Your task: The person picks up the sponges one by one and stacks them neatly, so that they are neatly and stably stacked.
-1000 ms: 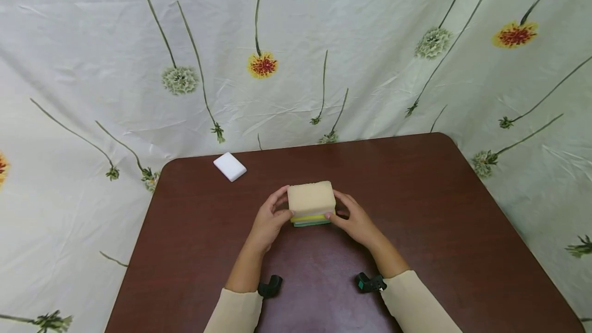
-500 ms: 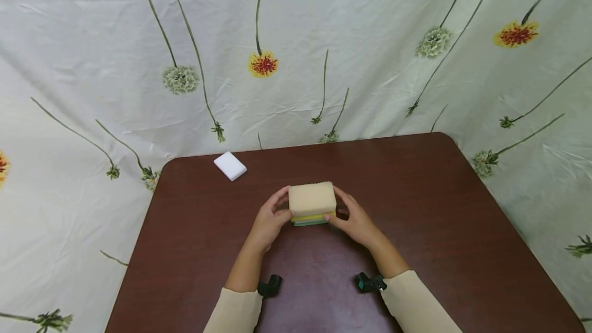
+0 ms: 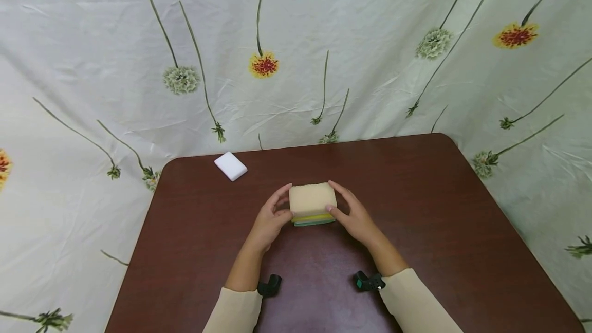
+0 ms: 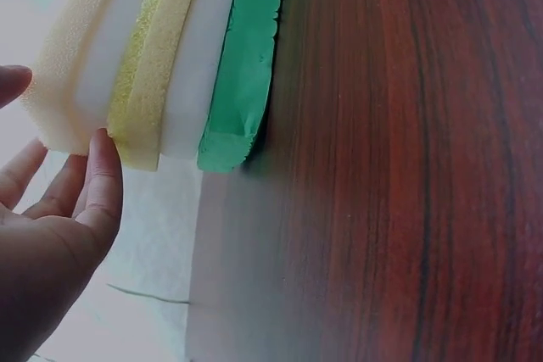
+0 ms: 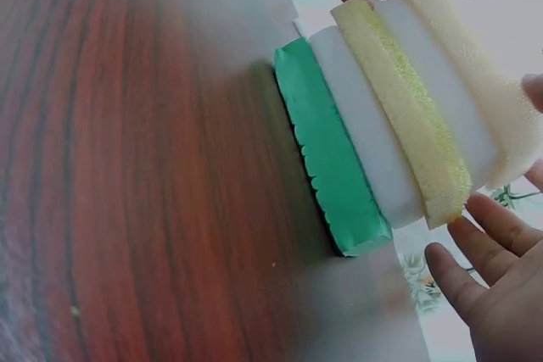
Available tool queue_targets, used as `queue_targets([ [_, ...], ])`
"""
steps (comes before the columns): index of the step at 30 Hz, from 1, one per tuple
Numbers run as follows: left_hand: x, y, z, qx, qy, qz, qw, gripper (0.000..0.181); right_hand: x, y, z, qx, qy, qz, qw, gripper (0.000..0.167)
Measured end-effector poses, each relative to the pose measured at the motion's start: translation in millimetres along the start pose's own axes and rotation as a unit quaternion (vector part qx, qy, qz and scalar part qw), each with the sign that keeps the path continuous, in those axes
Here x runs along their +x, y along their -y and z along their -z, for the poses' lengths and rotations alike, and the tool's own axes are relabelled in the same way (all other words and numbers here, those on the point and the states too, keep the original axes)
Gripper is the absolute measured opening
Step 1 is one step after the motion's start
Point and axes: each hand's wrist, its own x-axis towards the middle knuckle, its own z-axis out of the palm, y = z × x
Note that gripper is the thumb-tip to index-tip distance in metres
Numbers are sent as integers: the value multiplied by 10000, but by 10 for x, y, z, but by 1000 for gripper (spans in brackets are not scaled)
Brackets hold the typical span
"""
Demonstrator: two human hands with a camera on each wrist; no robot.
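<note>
My left hand point(image 3: 270, 221) and right hand point(image 3: 357, 221), part-open, pinch the top sponge point(image 3: 312, 199) by its ends; I'm squaring the stack point(image 5: 403, 116), I'd judge; next calls for gentle release.

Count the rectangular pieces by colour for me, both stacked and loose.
Cream rectangular sponge: 1
Yellow rectangular sponge: 1
Green rectangular block: 1
White: 3 (upper stacked rectangular block, lower stacked rectangular block, loose rectangular block)
Total: 6
</note>
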Motion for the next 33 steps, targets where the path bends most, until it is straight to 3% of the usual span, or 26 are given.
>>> queue_targets([
  [10,7,-1,0,210,-21,174,9996,60,11,9,-1,77,-29,44,10000,57],
  [33,-9,21,-6,-122,-55,126,9998,61,2,-6,-19,513,-34,-84,9986,58],
])
